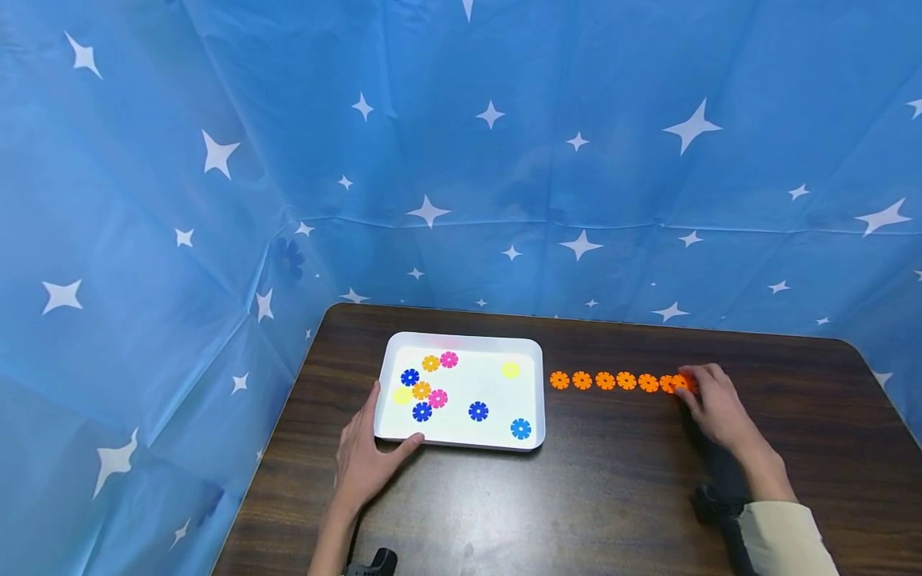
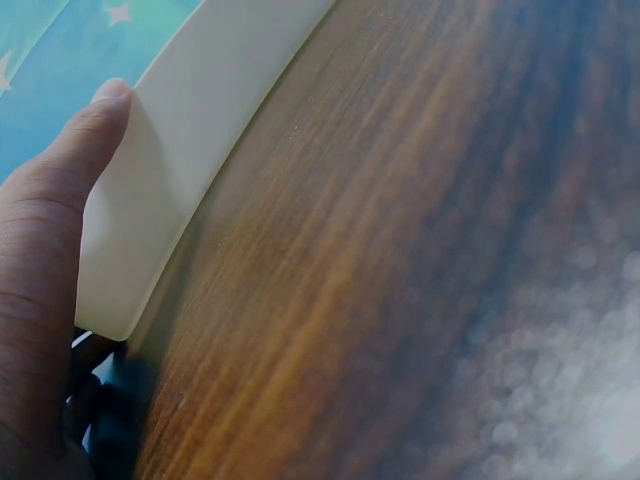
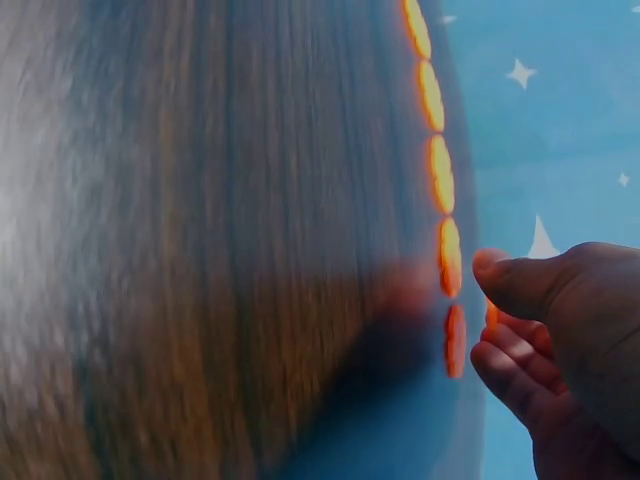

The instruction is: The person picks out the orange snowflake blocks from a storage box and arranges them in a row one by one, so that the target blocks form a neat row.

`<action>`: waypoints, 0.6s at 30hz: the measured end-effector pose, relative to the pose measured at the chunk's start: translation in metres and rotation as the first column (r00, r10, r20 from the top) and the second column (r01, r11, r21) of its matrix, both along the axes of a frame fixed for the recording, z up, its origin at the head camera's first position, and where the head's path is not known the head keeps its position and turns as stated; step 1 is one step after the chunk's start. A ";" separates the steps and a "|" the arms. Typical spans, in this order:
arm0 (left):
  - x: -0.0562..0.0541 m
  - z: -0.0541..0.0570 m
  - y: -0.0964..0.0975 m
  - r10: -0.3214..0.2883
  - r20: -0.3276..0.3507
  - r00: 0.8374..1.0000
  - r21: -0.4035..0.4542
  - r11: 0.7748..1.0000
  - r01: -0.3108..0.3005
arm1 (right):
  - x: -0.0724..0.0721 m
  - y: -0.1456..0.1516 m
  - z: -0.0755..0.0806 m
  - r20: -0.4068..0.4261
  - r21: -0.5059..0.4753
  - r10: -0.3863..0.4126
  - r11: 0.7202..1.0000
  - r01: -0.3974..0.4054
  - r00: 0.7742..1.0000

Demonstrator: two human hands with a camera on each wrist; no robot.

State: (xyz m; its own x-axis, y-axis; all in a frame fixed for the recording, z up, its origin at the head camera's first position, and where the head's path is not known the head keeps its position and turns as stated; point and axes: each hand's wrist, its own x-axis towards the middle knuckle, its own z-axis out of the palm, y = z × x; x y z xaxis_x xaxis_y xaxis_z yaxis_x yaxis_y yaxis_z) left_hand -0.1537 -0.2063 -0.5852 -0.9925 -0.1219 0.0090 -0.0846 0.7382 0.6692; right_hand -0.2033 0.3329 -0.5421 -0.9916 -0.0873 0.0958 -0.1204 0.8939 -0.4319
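A white tray point(image 1: 467, 442) sits on the table, and my left hand point(image 1: 366, 462) holds its near left corner. The thumb point(image 2: 85, 140) lies along the tray's outer wall, fingertip at the rim; the other fingers are partly hidden behind the corner. To the tray's right runs a straight row of orange notched plastic discs point(image 1: 605, 381). At the row's right end my right hand point(image 1: 723, 412) pinches one more orange notched disc point(image 3: 491, 316) between thumb and fingers, mostly hidden by them. This disc overlaps the last one of the row in the head view.
Inside the tray lie blue discs point(image 1: 479, 411), pink discs point(image 1: 438, 398), yellow discs point(image 1: 511, 370) and amber discs point(image 1: 430, 363), several bunched at the left. The dark wood table point(image 1: 576, 504) meets a blue star-patterned curtain point(image 1: 461, 160) at its far and left sides.
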 end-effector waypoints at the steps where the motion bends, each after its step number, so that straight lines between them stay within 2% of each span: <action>1: 0.000 0.000 0.000 0.000 0.000 1.000 0.002 1.000 0.000 | 0.000 0.002 0.000 -0.003 0.001 -0.003 1.000 0.003 1.000; 13: -0.001 -0.002 0.000 0.001 -0.017 1.000 0.002 1.000 -0.001 | 0.003 0.024 -0.002 -0.015 0.021 -0.076 0.997 0.076 0.997; 18: 0.000 -0.003 -0.001 -0.001 -0.016 1.000 0.001 1.000 0.001 | 0.004 0.030 -0.006 -0.042 0.028 -0.074 0.997 0.075 0.996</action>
